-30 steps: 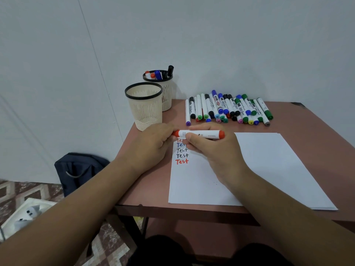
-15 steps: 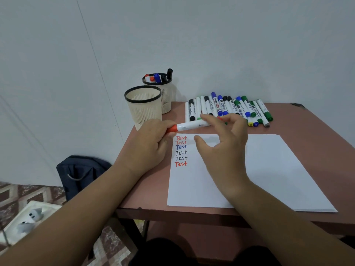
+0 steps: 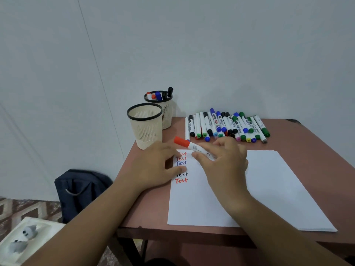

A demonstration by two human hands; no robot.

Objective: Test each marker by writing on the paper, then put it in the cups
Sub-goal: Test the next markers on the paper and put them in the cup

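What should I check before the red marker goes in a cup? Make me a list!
1. Cap on the red marker: ok, its red cap is on.
2. Grip: ok, the right hand pinches the barrel.
3. Test word written: ok, a red "Test" ends the list on the paper; which marker wrote it, cannot tell.
4. Near cup: ok, upright, nothing shows inside.
5. Far cup: ok, upright, already holds markers.
6. Left hand: ok, it rests at the paper's edge, apart from both cups.
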